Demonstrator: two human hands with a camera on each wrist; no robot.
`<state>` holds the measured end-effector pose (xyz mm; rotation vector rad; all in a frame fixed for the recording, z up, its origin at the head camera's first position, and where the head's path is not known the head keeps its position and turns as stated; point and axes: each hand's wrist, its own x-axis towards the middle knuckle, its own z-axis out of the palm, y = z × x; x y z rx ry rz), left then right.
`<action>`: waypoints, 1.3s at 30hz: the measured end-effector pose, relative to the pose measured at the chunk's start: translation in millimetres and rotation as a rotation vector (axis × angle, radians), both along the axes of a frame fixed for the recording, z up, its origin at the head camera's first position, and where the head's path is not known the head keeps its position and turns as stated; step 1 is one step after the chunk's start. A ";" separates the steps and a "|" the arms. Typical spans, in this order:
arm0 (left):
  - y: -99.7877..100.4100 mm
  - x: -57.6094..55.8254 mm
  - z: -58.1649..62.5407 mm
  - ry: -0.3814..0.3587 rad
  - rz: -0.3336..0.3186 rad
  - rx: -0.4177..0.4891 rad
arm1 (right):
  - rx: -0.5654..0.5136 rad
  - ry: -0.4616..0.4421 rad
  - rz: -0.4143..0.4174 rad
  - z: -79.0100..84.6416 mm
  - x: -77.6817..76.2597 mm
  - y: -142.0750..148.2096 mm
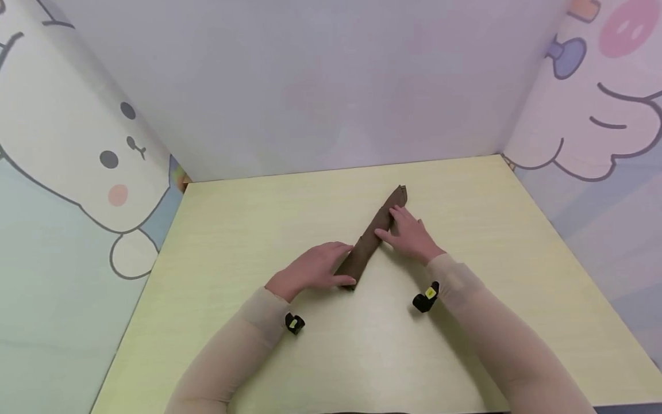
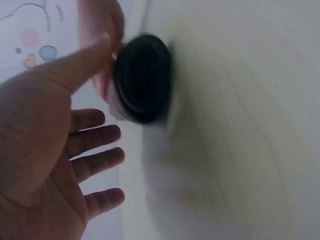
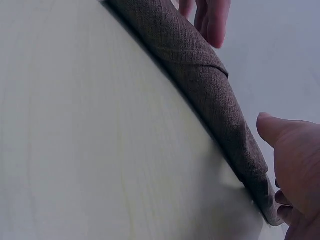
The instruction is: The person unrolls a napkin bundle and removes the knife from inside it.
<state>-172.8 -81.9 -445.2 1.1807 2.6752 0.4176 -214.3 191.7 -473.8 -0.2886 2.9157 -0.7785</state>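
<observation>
Brown woven cloth [image 1: 373, 236], rolled or folded up into a long narrow strip, is lying diagonally on your pale yellow-green tabletop [image 1: 517, 241], a bit past the middle toward the back wall. One end points up-right, the other end sits closer to you on the left.

Your left hand [image 1: 315, 269] is flat on the tabletop right at the near end of the cloth, fingers straight and close together, fingertips touching the side of the roll. In the left wrist view the palm looks open with the fingers spread and relaxed, and there's a dark round blob [image 2: 142, 77] just past the thumb, which is too blurry to identify for sure.

Your right hand [image 1: 408, 233] rests on the far half of the cloth, fingers laid out straight across it, pressing down rather than pinching. The right wrist view shows the cloth [image 3: 200, 85] close up, with a layer wrapping over at an angle, your right thumb [image 3: 285, 140] just beside its edge and the fingertips of the other hand at the top of the picture.

Both arms are in thin beige sleeves [image 1: 486, 322], each with a small black clip with a yellow mark [image 1: 426, 298] near the wrist. Cartoon-printed panels [image 1: 77, 144] stand on the left and right of the tabletop, with a plain pale wall behind.
</observation>
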 end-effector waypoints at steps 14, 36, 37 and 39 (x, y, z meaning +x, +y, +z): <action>-9.1 -21.0 -20.5 0.004 -0.120 -0.034 | 0.036 0.045 0.032 -1.0 20.7 -7.4; -8.7 -9.5 -22.5 0.083 -0.100 -0.067 | 0.018 0.042 0.068 -3.9 15.7 -10.2; -9.0 -8.9 -22.5 0.086 -0.098 -0.068 | 0.018 0.040 0.072 -3.8 15.3 -10.4; -9.6 -7.7 -22.4 0.086 -0.095 -0.068 | 0.014 0.034 0.077 -3.8 14.4 -11.2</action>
